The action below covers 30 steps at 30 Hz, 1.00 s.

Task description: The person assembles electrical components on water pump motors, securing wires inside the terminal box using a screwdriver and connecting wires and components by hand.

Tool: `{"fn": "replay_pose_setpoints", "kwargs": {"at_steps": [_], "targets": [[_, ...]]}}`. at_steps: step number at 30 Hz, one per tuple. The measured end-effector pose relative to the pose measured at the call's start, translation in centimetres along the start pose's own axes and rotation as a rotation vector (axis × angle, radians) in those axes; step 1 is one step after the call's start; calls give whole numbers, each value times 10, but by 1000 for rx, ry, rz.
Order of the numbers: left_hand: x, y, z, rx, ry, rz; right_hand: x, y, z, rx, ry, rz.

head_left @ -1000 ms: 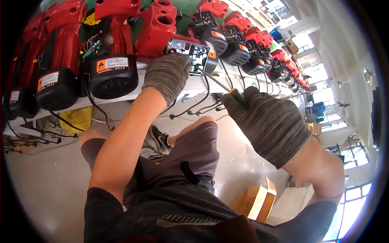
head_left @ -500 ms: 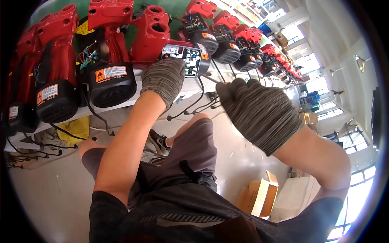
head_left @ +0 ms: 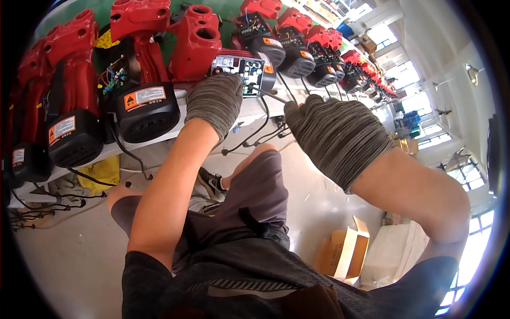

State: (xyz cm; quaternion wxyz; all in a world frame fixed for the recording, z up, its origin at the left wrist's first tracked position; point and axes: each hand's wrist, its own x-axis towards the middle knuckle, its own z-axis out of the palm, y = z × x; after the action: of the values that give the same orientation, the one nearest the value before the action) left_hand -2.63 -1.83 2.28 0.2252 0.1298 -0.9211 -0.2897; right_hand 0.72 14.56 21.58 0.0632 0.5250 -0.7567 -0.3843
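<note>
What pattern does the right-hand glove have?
The glove has fine dark and lighter grey-brown stripes; head view.

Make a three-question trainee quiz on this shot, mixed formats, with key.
1. Which hand holds the thin-shafted tool? A) left B) right C) neither
2. True or false: the open cardboard box stands on top of the bench.
3. Fill in: the tool's shaft points toward an exposed ____ ____.

Key:
1. B, the right hand.
2. False; it is on the floor.
3. circuit board.
</note>
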Motion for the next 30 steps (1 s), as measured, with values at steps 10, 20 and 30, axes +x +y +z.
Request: {"fn": "replay_pose_setpoints", "kwargs": {"at_steps": [10,20,30], "targets": [[-13,-14,-9,26,-7,-77,21,29,19,673,-98,79],[-13,-11,-10,28,80,20,36,35,3,855,-384,282],[-10,-13,1,-47,193,105,13,51,45,805,-324,155]]}}
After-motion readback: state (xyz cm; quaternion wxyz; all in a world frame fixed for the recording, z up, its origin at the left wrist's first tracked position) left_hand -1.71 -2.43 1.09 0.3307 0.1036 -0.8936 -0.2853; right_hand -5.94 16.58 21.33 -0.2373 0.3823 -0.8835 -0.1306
